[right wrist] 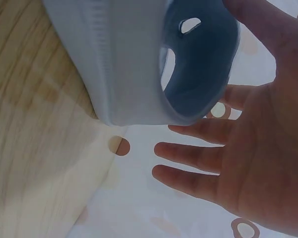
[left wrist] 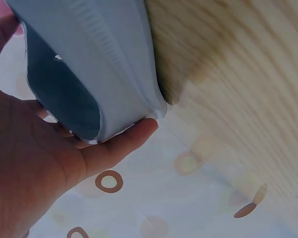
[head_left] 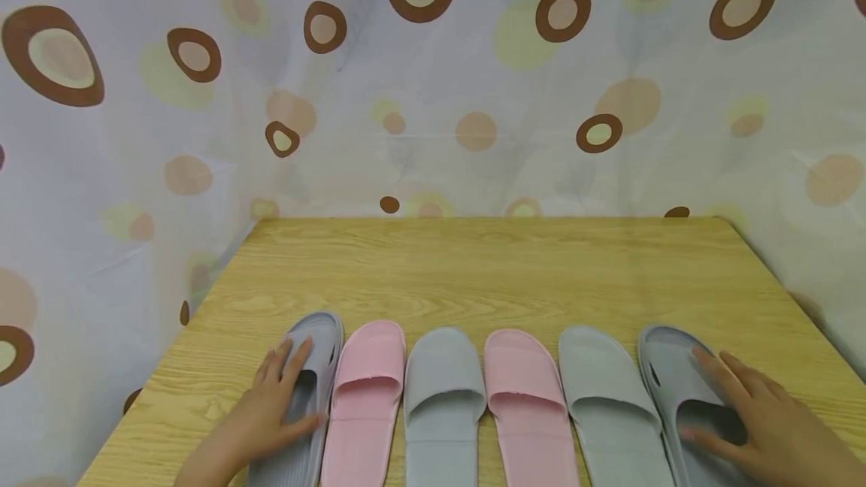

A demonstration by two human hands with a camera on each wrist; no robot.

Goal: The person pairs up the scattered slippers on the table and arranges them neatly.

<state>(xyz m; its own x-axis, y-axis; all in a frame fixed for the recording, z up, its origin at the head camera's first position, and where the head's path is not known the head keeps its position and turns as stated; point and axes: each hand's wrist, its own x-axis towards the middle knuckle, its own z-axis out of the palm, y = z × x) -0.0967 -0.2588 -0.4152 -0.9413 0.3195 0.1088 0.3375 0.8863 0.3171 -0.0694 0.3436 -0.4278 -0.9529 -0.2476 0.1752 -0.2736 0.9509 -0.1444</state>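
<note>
Six slippers, or rather several, stand side by side in a row with toes pointing away. At the left end lies a blue-grey slipper [head_left: 323,333] with a side slot. Over its strap my left hand [head_left: 260,412] rests with fingers extended, the thumb reaching its inner edge. A matching blue-grey slipper [head_left: 670,363] forms the right end. My right hand [head_left: 778,423] spreads straight fingers over its outer side, thumb at the foot opening. Between them are a pink slipper [head_left: 372,348], a light grey slipper [head_left: 443,363], another pink slipper [head_left: 522,367] and another light grey slipper [head_left: 602,367].
The row occupies the near part of a wood-grain table [head_left: 487,269]. A pale curtain [head_left: 419,66] with brown and beige rounded spots hangs behind the table and along both sides. The slippers' heel ends run out of the head view.
</note>
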